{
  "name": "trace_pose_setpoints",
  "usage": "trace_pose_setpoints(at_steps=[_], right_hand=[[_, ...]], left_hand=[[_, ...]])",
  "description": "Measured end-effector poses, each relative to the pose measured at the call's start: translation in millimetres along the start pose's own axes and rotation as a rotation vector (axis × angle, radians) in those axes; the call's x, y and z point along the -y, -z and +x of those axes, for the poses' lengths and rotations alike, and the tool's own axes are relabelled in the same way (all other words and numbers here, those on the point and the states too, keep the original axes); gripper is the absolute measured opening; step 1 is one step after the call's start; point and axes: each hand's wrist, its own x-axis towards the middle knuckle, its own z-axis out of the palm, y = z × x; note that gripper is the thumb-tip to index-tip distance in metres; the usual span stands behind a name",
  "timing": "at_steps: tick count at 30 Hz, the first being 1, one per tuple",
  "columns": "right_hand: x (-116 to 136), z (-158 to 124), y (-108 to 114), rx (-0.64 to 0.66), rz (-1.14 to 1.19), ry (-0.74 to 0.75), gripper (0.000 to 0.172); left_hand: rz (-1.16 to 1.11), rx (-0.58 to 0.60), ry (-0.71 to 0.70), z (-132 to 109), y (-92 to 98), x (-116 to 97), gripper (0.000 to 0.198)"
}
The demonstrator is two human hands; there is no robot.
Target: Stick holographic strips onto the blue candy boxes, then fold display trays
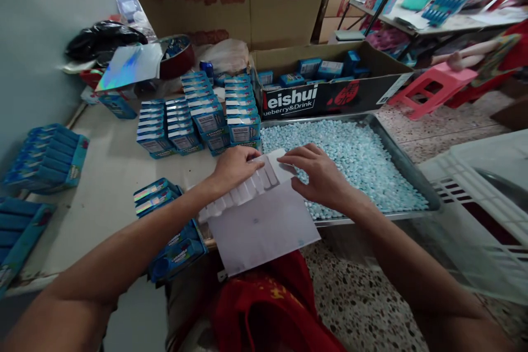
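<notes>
My left hand (pixel 233 168) lies curled over a white plastic strip of small compartments (pixel 243 192), pressing on its upper end. My right hand (pixel 319 173) pinches the strip's top right corner, fingers together. Under the strip lies a white sheet of paper (pixel 264 231) that overhangs the table edge above my lap. Just beyond both hands stands a metal tray (pixel 406 168) spread with several small pale blue tablets (pixel 350 154).
Stacks of small blue boxes (pixel 198 115) stand behind the hands, with more blue packs (pixel 49 157) at the left and by my left forearm (pixel 169 231). A cardboard box (pixel 330 96) holds further boxes. A white crate (pixel 478 203) and a pink stool (pixel 433 85) stand right.
</notes>
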Motion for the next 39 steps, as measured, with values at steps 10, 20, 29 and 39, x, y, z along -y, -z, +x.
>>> trace_pose_setpoints(at_steps=[10,20,29,39], right_hand=[[-1.0,29.4,-19.4,-0.260,-0.118,-0.153,0.029],[0.7,-1.8,-68.0,-0.230,-0.248,-0.046,0.044],[12.6,-19.9,-49.8,-0.270,-0.135,-0.149,0.019],[56.6,-36.1,21.7,-0.475,0.283,-0.474,0.016]], left_hand=[[-0.106,0.034,-0.049,9.6,-0.3,-5.8,0.029],[-0.416,0.174,0.041,16.8,-9.6,7.8,0.027],[-0.257,0.085,0.014,18.4,-14.8,7.1,0.023],[0.109,-0.071,-0.122,27.3,-36.1,13.7,0.030]])
